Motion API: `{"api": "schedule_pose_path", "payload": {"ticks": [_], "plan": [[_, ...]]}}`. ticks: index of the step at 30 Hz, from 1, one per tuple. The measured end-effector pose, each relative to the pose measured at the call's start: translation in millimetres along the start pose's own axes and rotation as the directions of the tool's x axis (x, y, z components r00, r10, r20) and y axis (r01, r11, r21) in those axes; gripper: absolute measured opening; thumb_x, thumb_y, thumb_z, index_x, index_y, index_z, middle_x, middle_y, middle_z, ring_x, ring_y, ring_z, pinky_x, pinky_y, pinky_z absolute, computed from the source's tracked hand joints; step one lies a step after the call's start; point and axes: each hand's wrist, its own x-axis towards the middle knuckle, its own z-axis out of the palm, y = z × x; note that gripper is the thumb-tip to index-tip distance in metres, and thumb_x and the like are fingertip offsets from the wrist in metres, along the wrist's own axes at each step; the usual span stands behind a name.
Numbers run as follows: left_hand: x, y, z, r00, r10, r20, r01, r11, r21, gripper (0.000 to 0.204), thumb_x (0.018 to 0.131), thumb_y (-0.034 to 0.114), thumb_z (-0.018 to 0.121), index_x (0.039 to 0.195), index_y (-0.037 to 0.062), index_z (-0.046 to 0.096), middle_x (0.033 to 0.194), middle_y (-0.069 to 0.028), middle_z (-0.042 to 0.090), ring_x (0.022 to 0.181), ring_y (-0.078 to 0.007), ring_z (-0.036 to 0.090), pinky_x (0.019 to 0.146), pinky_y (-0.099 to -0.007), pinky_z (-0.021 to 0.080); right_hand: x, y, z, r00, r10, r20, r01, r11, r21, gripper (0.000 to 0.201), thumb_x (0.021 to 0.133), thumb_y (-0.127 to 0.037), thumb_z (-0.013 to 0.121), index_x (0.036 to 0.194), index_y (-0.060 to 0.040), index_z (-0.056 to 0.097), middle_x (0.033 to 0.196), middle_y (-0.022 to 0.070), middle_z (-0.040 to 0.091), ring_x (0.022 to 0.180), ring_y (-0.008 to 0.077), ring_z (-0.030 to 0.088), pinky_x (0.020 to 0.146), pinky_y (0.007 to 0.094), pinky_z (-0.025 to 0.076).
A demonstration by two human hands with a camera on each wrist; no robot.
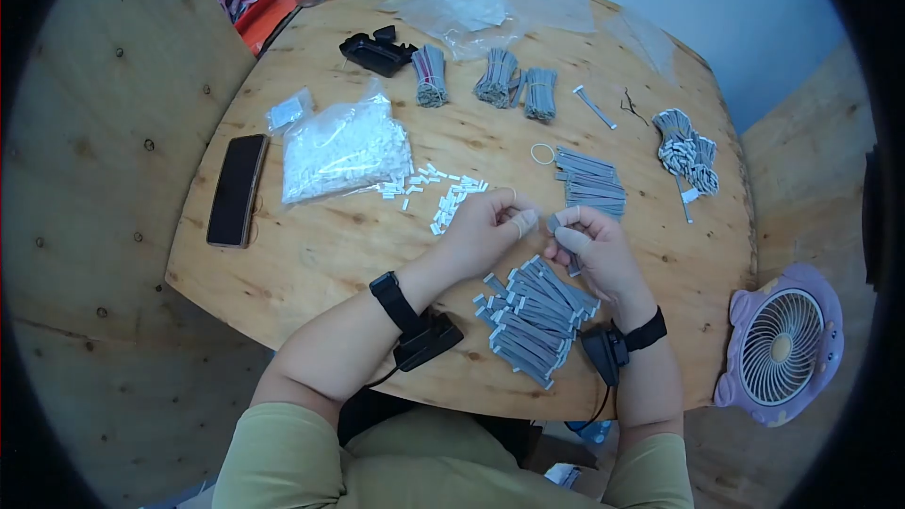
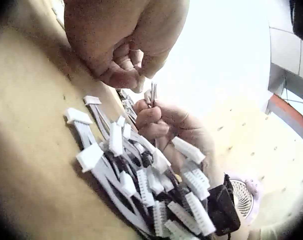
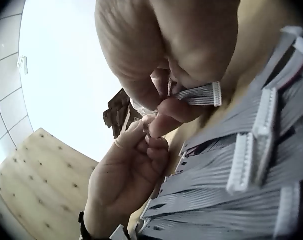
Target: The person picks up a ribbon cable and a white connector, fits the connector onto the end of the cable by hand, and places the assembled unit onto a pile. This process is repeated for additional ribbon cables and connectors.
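The right hand [image 1: 603, 253] pinches a grey ribbon cable [image 3: 199, 95]; a white connector shows at its near end in the right wrist view. Close to its fingertips, the left hand [image 1: 485, 231] has thumb and fingers pinched together on what looks like a small white connector, mostly hidden by the fingers. Below both hands lies a heap of grey cables with white ends [image 1: 537, 316]. Loose white connectors [image 1: 459, 203] are scattered just beyond the left hand, and grey cables [image 1: 591, 179] lie beyond the right hand.
A bag of white pieces [image 1: 344, 151] and a phone [image 1: 238, 190] lie at left. Tied cable bundles [image 1: 540, 94] and a black object [image 1: 377, 54] sit at the back; looped cables [image 1: 683, 151] and a purple fan [image 1: 782, 347] are at right.
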Motion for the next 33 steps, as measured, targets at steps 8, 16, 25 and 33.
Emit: {"api": "schedule_pose_path", "payload": {"ticks": [8, 16, 25, 33], "plan": [[0.4, 7.8, -3.8, 0.973, -0.176, 0.147, 0.202, 0.962, -0.185, 0.018, 0.087, 0.017, 0.052, 0.091, 0.0004, 0.058, 0.078, -0.0013, 0.059, 0.067, -0.0062, 0.052, 0.063, -0.0192, 0.044, -4.7, -3.1, 1.1, 0.999, 0.013, 0.032, -0.012, 1.0, -0.019, 0.007, 0.081, -0.008, 0.057, 0.085, -0.0023, 0.055, 0.066, -0.001, 0.054, 0.054, 0.0042, 0.049, 0.048, 0.0156, 0.037], [-0.6, 6.6, -4.5, 0.951, -0.193, 0.239, 0.259, 0.923, -0.286, 0.016, 0.084, 0.017, 0.056, 0.089, 0.0014, 0.059, 0.076, -0.0013, 0.059, 0.065, -0.005, 0.052, 0.06, -0.0174, 0.044, -4.2, 2.7, 0.5, 0.997, -0.017, 0.08, 0.018, 1.0, -0.008, 0.007, 0.081, -0.008, 0.057, 0.083, -0.0021, 0.056, 0.066, -0.0011, 0.053, 0.051, 0.0037, 0.048, 0.045, 0.0154, 0.036], [1.4, 4.8, -6.0, 0.944, -0.259, 0.206, 0.317, 0.884, -0.343, 0.016, 0.084, 0.016, 0.056, 0.088, 0.0011, 0.059, 0.076, -0.003, 0.059, 0.064, -0.0061, 0.053, 0.059, -0.0176, 0.044, -3.7, 2.2, 1.6, 0.996, -0.069, 0.047, 0.071, 0.997, -0.029, 0.007, 0.082, -0.01, 0.056, 0.084, -0.0028, 0.054, 0.064, -0.0017, 0.051, 0.049, 0.0034, 0.046, 0.042, 0.0157, 0.033], [0.9, 4.2, -5.4, 0.949, -0.217, 0.227, 0.285, 0.9, -0.331, 0.017, 0.083, 0.018, 0.058, 0.088, 0.0014, 0.059, 0.075, -0.0026, 0.06, 0.064, -0.0062, 0.053, 0.06, -0.0182, 0.044, -4.4, 2.7, 2.8, 0.996, -0.05, 0.073, 0.053, 0.998, -0.033, 0.007, 0.083, -0.009, 0.056, 0.085, -0.002, 0.054, 0.061, -0.0022, 0.05, 0.049, 0.003, 0.044, 0.043, 0.0158, 0.033]]}}
